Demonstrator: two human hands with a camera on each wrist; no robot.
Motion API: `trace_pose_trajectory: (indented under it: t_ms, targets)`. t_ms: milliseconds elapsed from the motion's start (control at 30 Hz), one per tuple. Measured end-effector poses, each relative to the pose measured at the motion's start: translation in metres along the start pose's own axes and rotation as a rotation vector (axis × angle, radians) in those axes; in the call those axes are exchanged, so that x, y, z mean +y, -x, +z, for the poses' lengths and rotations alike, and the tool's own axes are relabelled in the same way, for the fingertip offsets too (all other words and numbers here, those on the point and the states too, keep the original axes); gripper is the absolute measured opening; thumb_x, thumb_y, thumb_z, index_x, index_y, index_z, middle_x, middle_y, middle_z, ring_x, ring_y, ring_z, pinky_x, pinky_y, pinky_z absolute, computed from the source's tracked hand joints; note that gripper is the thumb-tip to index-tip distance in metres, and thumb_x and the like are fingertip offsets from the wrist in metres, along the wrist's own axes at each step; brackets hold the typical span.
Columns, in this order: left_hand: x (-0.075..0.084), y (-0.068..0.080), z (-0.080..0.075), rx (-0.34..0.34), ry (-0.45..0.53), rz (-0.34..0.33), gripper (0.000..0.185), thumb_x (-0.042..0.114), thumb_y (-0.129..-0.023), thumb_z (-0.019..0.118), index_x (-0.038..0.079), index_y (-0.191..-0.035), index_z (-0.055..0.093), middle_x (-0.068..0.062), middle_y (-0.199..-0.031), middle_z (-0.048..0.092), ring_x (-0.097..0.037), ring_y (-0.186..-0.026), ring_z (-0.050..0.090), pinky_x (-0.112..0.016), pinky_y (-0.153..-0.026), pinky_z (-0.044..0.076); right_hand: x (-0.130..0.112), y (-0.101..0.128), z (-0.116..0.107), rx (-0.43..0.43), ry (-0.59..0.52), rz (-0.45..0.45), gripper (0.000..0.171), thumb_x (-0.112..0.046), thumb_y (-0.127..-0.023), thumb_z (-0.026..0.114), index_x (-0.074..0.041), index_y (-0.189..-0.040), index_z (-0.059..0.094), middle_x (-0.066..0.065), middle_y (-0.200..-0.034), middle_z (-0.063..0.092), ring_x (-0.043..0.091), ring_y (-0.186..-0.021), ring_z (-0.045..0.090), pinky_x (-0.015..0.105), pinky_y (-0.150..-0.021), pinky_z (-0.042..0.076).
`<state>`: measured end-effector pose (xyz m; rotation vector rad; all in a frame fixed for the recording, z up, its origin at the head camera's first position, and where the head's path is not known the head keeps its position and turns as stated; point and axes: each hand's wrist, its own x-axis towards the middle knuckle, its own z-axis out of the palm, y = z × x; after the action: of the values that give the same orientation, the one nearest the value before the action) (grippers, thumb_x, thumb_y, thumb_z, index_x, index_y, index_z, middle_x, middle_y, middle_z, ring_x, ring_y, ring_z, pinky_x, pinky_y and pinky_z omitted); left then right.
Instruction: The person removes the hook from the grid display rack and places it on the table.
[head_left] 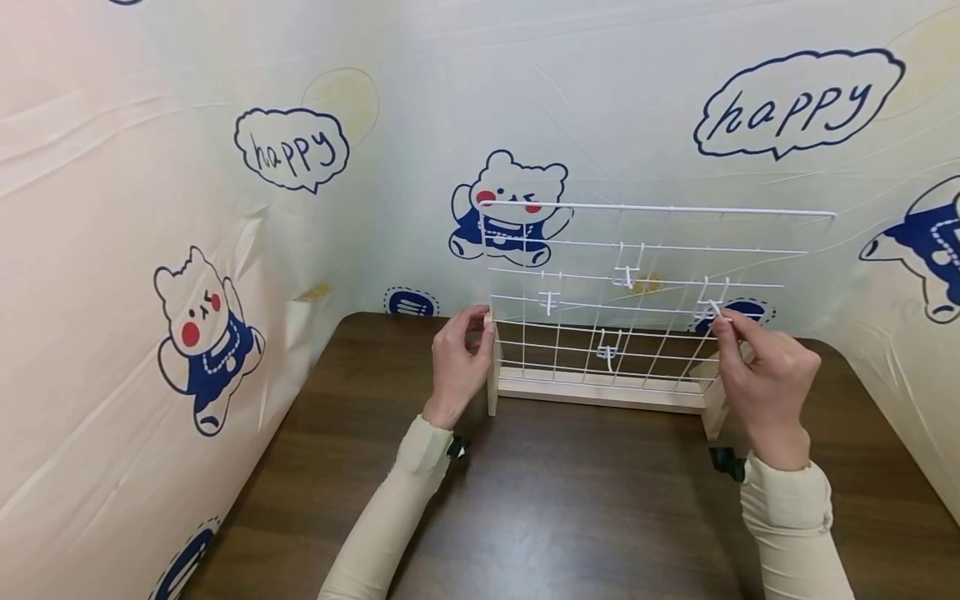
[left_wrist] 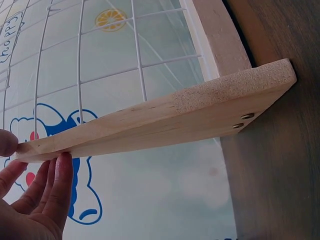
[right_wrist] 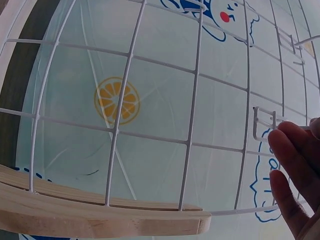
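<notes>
A white wire grid panel (head_left: pixel 645 275) stands upright in a pale wooden base (head_left: pixel 600 392) on the dark wooden table (head_left: pixel 570 508). Several white wire hooks hang on it, one at upper middle (head_left: pixel 626 275), one at left (head_left: pixel 550 302), one low down (head_left: pixel 607 350). My left hand (head_left: pixel 461 358) grips the top of the base's left wooden upright (left_wrist: pixel 150 125), thumb on one side and fingers (left_wrist: pixel 55 185) on the other. My right hand (head_left: pixel 757 358) pinches a white hook (head_left: pixel 712 310) at the grid's right side; the right wrist view shows the fingers (right_wrist: pixel 295 170) at that hook (right_wrist: pixel 265 127).
A printed cloth backdrop (head_left: pixel 225 208) with bears and "happy" bubbles encloses the table on the left, back and right. The grid stands near the table's far edge. Bare table top lies between my forearms, toward me.
</notes>
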<state>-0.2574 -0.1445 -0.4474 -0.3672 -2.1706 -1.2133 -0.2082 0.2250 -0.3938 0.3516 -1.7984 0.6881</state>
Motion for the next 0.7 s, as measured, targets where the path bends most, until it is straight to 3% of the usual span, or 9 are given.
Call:
trace_pose_trajectory:
  t_ms: [133, 400, 700]
  targets:
    - [-0.0004, 0.0001, -0.0002, 0.001, 0.000, 0.004, 0.025, 0.019, -0.101, 0.067, 0.010, -0.124, 0.069, -0.010, -0.113, 0.075, -0.023, -0.096, 0.076, -0.036, -0.075, 0.067, 0.0008, -0.0010, 0.0000, -0.003, -0.003, 0.007, 0.015, -0.006, -0.089, 0.077, 0.004, -0.099, 0.081, 0.026, -0.075, 0.075, 0.014, -0.043, 0.037, 0.002, -0.059, 0.019]
    - [0.0010, 0.0004, -0.0005, -0.013, 0.005, -0.003, 0.024, 0.019, -0.102, 0.066, 0.010, -0.124, 0.069, -0.010, -0.113, 0.075, -0.023, -0.098, 0.076, -0.034, -0.077, 0.067, -0.0001, -0.0013, 0.0015, 0.034, -0.021, 0.032, 0.012, -0.002, -0.088, 0.077, 0.006, -0.097, 0.080, 0.027, -0.079, 0.076, 0.038, -0.046, 0.049, -0.002, -0.067, 0.023]
    - [-0.0001, -0.0002, -0.0003, -0.008, -0.008, 0.001, 0.024, 0.019, -0.102, 0.065, 0.010, -0.124, 0.069, -0.010, -0.113, 0.075, -0.022, -0.098, 0.076, -0.033, -0.076, 0.067, -0.0004, -0.0039, 0.0083, 0.104, -0.030, 0.052, 0.009, -0.001, -0.086, 0.077, 0.004, -0.092, 0.081, 0.024, -0.074, 0.075, 0.029, -0.049, 0.051, -0.002, -0.068, 0.025]
